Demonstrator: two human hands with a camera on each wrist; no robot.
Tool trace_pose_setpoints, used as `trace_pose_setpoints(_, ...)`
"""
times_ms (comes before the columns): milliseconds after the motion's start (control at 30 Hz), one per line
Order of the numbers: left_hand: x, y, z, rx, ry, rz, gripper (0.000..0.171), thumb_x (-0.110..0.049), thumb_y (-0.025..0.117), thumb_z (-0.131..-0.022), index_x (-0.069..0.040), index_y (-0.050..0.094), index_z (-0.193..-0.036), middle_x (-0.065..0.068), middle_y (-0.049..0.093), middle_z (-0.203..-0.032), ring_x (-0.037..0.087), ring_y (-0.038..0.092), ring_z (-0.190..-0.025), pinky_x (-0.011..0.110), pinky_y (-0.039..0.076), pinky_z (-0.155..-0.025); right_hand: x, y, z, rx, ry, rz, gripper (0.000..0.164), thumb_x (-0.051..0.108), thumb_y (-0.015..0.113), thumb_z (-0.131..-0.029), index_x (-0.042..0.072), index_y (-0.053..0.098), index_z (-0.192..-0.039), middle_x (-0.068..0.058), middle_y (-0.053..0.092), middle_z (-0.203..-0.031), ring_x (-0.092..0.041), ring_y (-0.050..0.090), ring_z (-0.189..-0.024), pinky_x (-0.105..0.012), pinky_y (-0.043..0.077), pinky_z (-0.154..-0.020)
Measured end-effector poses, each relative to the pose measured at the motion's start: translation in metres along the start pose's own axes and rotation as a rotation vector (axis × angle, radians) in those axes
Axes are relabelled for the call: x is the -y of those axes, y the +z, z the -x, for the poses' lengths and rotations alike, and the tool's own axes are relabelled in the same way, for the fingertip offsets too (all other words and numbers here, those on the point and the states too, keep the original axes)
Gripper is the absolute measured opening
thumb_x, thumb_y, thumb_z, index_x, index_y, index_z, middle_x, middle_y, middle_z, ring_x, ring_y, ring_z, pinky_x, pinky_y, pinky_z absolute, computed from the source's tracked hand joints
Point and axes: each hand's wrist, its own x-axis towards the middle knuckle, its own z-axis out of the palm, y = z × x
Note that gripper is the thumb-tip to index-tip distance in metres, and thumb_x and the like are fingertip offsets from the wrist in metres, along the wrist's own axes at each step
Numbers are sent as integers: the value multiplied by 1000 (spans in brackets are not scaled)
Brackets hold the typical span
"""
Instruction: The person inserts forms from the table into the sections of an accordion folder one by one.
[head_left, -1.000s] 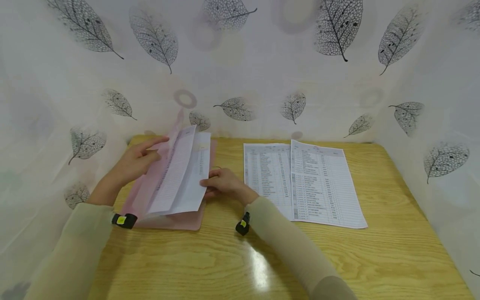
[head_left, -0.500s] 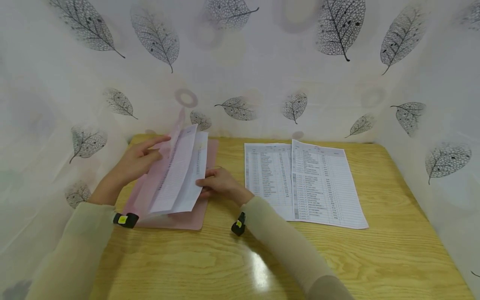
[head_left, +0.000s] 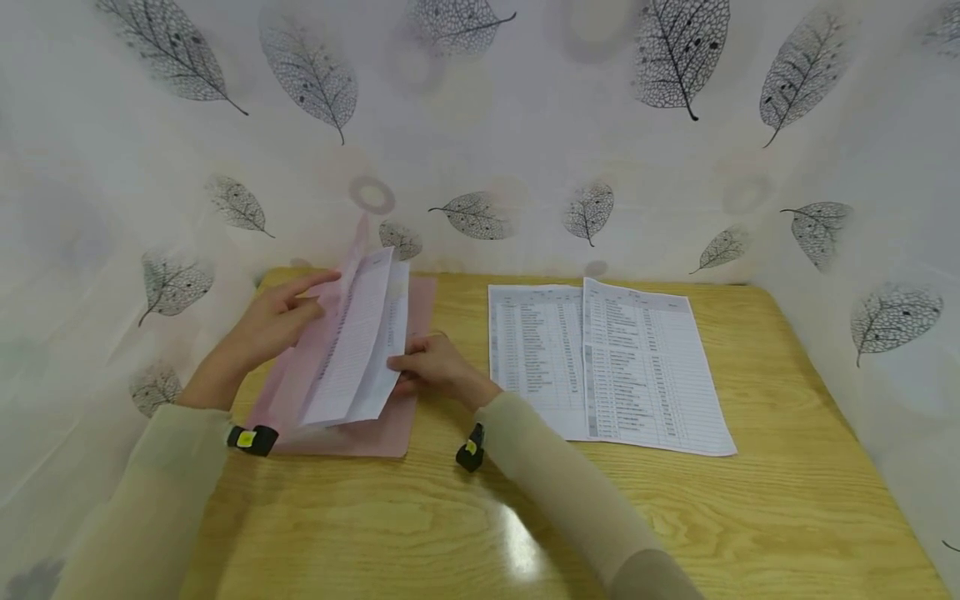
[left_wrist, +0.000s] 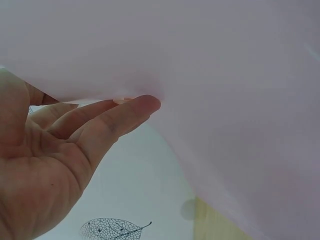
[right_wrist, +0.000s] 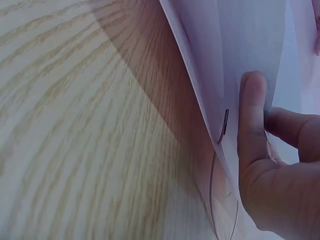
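A pink translucent folder (head_left: 386, 437) lies at the left of the table, its front cover (left_wrist: 225, 100) raised. My left hand (head_left: 266, 329) holds that cover up; in the left wrist view one finger lies over it, and the thumb passes behind it. Inside stand white printed sheets (head_left: 347, 342), leaning against the cover. My right hand (head_left: 438, 362) pinches the right edge of a white sheet (head_left: 373, 392), thumb on the near face. In the right wrist view the thumb lies along the paper (right_wrist: 255, 45), beside a thin dark curved cord (right_wrist: 212, 185).
Two printed table sheets lie to the right, the right-hand sheet (head_left: 660, 375) overlapping the left-hand sheet (head_left: 532, 358). All rests on a wooden table (head_left: 360, 525). A white leaf-patterned curtain (head_left: 495, 125) encloses its back and sides.
My right hand has shifted slightly left, bringing the pinched sheet's edge closer to the raised cover. More of the folder's pink back shows at right. The left hand stays in place.
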Motion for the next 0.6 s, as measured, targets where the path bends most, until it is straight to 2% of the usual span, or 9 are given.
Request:
trace_pose_setpoints(133, 1, 0, 0, -8, -6, 0, 54, -17, 48, -107, -21, 46, -161, -3, 53, -73, 11, 42, -52, 28, 41, -52, 2, 4, 1, -18, 3, -33, 5, 1, 73, -96, -4, 73, -94, -8, 73, -69, -13, 71, -57, -26, 60, -57)
trace_pose_setpoints(233, 2, 0, 0, -13, -3, 1, 54, -17, 49, -107, -21, 47, -161, -3, 55, -75, 11, 43, -53, 28, 41, -52, 1, 7, 1, -36, 0, -32, 13, 1, 74, -95, 2, 69, -84, -5, 70, -64, -13, 70, -54, -26, 59, -54)
trace_pose_setpoints(300, 2, 0, 0, -12, -2, 1, 54, -17, 49, -106, -22, 47, -160, -4, 50, -69, 10, 42, -52, 28, 41, -52, 1, 8, 0, -54, -1, -28, 17, 3, 76, -94, 4, 67, -80, -5, 69, -62, -13, 69, -52, -25, 58, -52)
trace_pose_setpoints(400, 1, -1, 0, -12, 4, 6, 54, -16, 49, -106, -22, 48, -160, -7, 42, -62, 10, 42, -51, 28, 41, -51, 0, 11, 0, -82, -2, -15, 18, 5, 78, -93, 6, 67, -79, -7, 69, -62, -14, 68, -50, -25, 57, -50)
trace_pose_setpoints(600, 1, -1, 1, -13, 1, 15, 54, -17, 50, -106, -21, 48, -160, -8, 40, -61, 10, 41, -50, 28, 41, -51, 3, 15, 1, -96, 4, 5, 17, 8, 79, -93, 5, 68, -81, -8, 69, -62, -14, 68, -49, -25, 57, -50)
